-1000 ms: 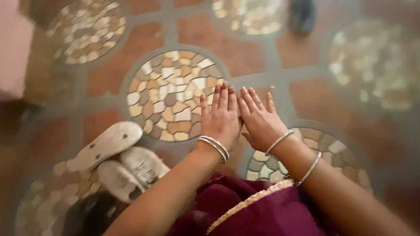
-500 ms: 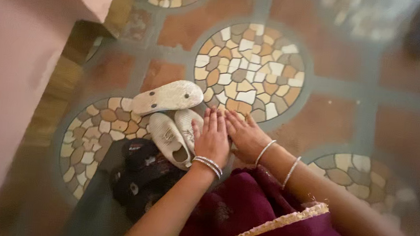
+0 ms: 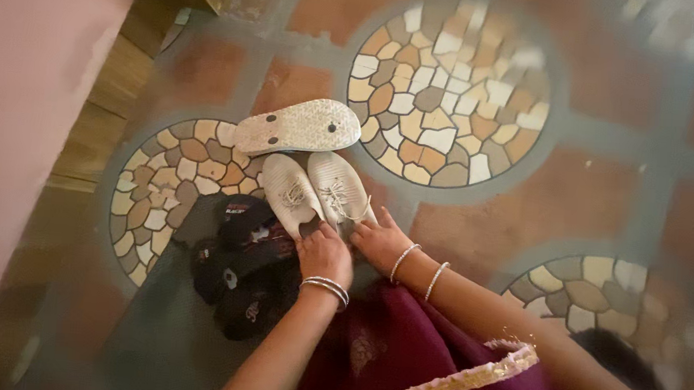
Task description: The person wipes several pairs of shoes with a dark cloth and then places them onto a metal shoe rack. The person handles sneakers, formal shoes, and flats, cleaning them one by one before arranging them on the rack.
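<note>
We are looking down at our two hands as they are meeting a pair of white lace-up shoes (image 3: pixel 315 191) on the patterned floor (image 3: pixel 603 203). The shoes are lying just ahead of the hands, heels toward us, long axes pointing away and slightly left, side by side and touching. Our left hand (image 3: pixel 324 255) is resting at the heel of the left shoe, fingers curled down onto its opening; whether that grip is closing on the shoe we cannot tell. Our right hand (image 3: pixel 379 240) is lying flat with fingers spread at the heel of the right shoe, grip open. An upturned pale sandal (image 3: pixel 297 126) is lying crosswise at the toes. Dark shoes (image 3: pixel 238 269) with small pale and red labels are sitting left of our left hand
</note>
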